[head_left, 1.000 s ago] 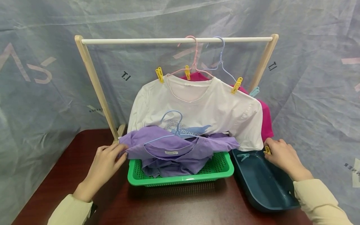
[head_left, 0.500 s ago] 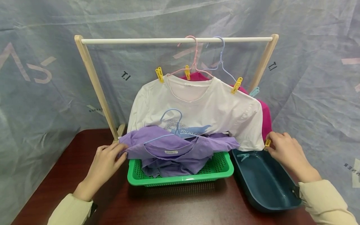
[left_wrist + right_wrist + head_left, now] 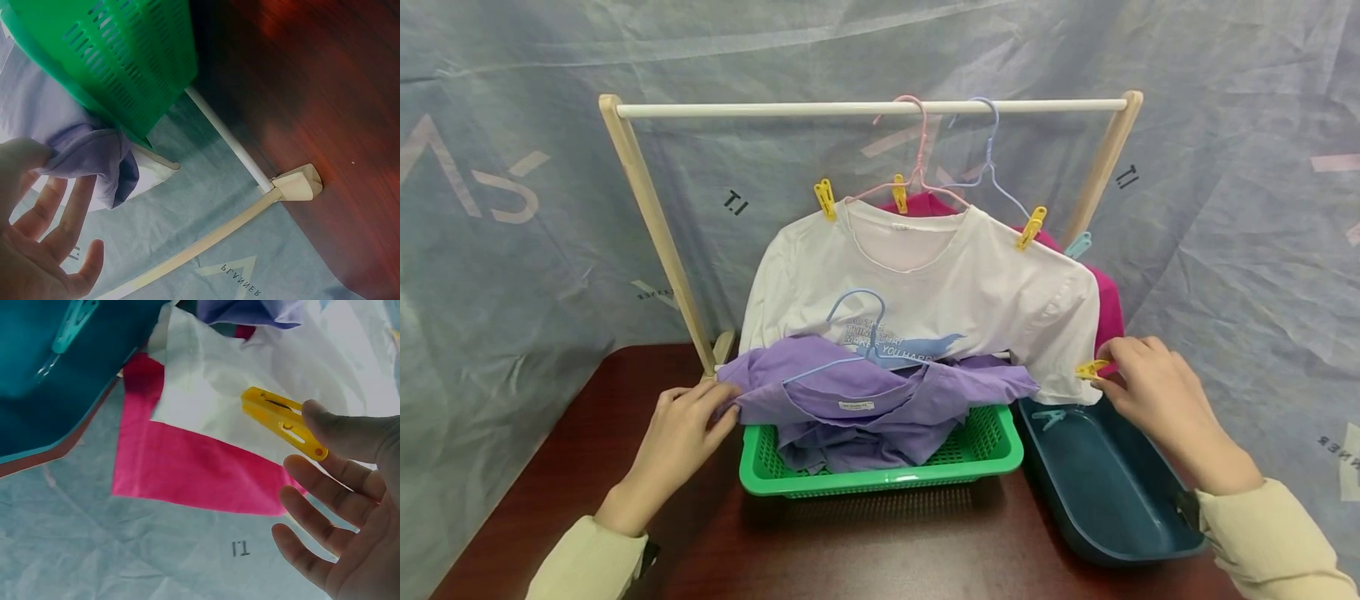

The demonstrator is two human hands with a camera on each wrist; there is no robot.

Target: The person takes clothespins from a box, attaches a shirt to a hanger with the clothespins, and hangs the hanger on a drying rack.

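A purple shirt (image 3: 880, 417) on a blue hanger (image 3: 874, 333) lies over the green basket (image 3: 880, 482). My left hand (image 3: 688, 429) pinches its left sleeve edge between thumb and fingers, as the left wrist view also shows. Between thumb and index finger, my right hand (image 3: 1157, 408) holds a yellow clothespin (image 3: 284, 422). The clothespin is above the dark blue tray (image 3: 1112, 475), in front of the hem of the white T-shirt (image 3: 925, 283). One light blue clothespin (image 3: 1049, 418) lies in the tray.
Behind the basket stands a rack with a white rail (image 3: 760, 109) and wooden legs. The white T-shirt hangs there on a pink hanger (image 3: 921, 142), with a magenta shirt (image 3: 1108, 308) behind it. Yellow clothespins (image 3: 1032, 228) grip the white shoulders. A patterned grey cloth (image 3: 512, 250) forms the backdrop.
My right hand has risen from the tray and shifted slightly left, turning the yellow clothespin so that it points left. My left hand keeps its place on the purple sleeve.
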